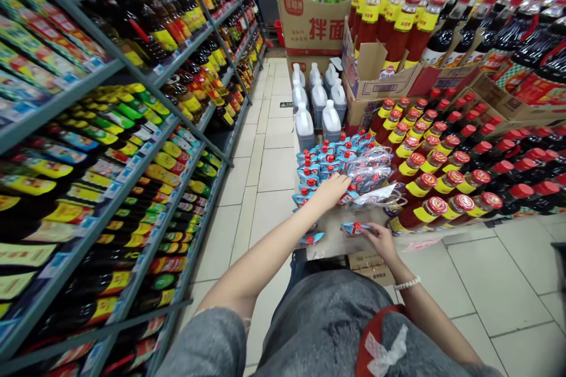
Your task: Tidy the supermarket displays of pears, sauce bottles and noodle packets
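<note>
My left hand (332, 191) reaches over rows of blue spouted pouches (327, 158) with red caps. Its fingers are curled at a blue pouch (349, 195) in the near rows, the grip partly hidden. Lower down, my right hand (382, 240) pinches the end of another blue pouch (352, 228), which lies on its side just above the bare front of the display surface (332, 247). One more pouch (312, 239) rests at the near left corner. Clear plastic packs (369, 168) lie to the right of the rows, along with a white wrapped piece (375, 194).
Red-capped sauce jars (427, 212) and dark bottles (499, 168) crowd the right. White jugs (318, 100) stand behind the pouches, with cartons (312, 23) beyond. A tall shelf (145, 88) of bottles lines the left, across a tiled aisle (241, 188).
</note>
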{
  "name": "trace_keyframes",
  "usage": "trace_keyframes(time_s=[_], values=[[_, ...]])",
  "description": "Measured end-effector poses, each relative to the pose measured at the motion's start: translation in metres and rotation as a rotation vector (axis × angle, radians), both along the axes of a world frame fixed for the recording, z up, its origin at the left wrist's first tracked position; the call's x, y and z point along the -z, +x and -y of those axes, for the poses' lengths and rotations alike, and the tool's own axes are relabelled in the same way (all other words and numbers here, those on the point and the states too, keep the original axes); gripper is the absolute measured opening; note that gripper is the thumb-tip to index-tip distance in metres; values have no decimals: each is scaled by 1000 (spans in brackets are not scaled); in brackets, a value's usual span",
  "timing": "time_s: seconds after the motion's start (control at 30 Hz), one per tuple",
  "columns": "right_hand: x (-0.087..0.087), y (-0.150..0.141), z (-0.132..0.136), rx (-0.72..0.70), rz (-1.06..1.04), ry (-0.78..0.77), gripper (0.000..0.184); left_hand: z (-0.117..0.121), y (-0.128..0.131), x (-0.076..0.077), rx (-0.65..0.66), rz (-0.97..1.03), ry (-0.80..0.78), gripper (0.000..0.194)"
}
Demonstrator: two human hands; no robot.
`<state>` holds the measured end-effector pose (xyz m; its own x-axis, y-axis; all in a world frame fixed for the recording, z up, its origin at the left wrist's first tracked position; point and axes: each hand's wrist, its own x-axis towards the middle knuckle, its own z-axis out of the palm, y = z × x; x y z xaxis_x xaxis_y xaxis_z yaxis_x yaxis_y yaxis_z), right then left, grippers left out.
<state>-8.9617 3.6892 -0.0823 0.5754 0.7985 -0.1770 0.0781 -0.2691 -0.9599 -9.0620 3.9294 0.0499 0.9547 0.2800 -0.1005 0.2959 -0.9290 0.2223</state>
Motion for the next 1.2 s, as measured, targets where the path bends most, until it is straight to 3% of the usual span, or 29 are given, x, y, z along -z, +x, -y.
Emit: trace_keyframes(time_s=[0.1,0.23,0.47,0.63,0.97,1.1,1.2], values=[[3,0,-2,-78,-65,-6,51,-3,19,15,23,-17,35,36],[1,-2,-9,-174,-114,8,48,-4,21,24,20,-41,65,30],[2,-13,-29,-319,-131,8,41,-7,-12,6,61,-57,51,28],[8,-21,-37,-305,-117,8,37,3,-44,-2,41,-57,15,29],[16,-23,-27,-256,-132,-3,36,21,-64,23,35,-112,-62,28],[10,-18,-16,-168,-71,-51,43,16,-65,18,23,-130,-68,26],[-7,-16,-6,-72,0,-69,45,11,-63,9,12,-139,-67,24]])
